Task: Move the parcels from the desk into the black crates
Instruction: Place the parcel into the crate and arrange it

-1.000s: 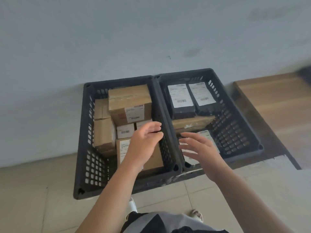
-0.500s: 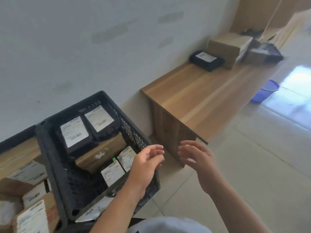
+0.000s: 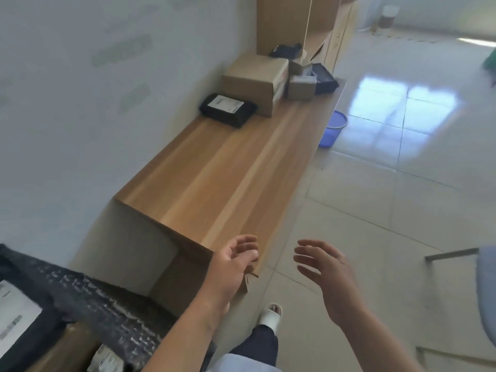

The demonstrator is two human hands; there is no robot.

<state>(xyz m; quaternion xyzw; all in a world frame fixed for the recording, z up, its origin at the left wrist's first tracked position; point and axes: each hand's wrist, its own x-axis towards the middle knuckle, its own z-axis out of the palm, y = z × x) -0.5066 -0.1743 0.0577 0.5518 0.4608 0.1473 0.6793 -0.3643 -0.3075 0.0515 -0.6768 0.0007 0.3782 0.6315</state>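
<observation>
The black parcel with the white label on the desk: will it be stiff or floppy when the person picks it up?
The black parcel is probably somewhat floppy: its wrapping looks like a soft, wrinkled plastic bag, not cardboard. It lies flat and low on the desk, so it should not roll or tip. The glossy film may be slippery, so a grip from both sides seems safer.

Bare desk [image 3: 214, 178] stretches clear up to the parcels [image 3: 255, 79].
</observation>
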